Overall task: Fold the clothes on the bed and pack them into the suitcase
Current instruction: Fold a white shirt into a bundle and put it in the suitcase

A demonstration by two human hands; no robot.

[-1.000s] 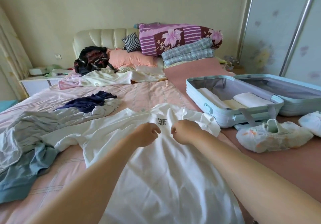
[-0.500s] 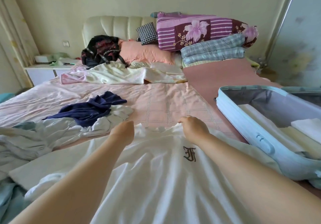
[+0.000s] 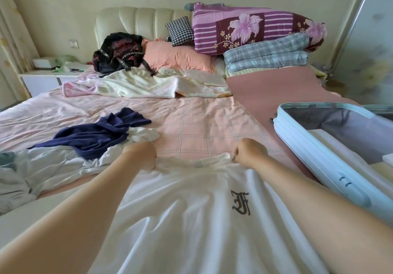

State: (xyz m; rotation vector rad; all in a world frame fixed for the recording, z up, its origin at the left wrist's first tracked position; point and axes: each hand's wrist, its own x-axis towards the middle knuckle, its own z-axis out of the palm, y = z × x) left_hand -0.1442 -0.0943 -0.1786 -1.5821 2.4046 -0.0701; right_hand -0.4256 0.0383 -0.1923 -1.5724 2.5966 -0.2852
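Note:
A white T-shirt with a dark letter logo lies spread on the pink bed, collar away from me. My left hand grips the left shoulder by the collar. My right hand pinches the right side of the collar. An open light-blue suitcase stands on the bed at the right, with folded white and cream clothes inside. A navy garment and a pale crumpled heap of clothes lie to the left.
At the head of the bed are a black backpack, a pink pillow, a checked cushion, stacked quilts and a crumpled blanket. A white nightstand stands at the left; a sliding wardrobe door at the right.
My hands have moved apart along the collar and pulled the shirt's top edge further up the bed. The view has shifted closer and left, cutting off part of the suitcase.

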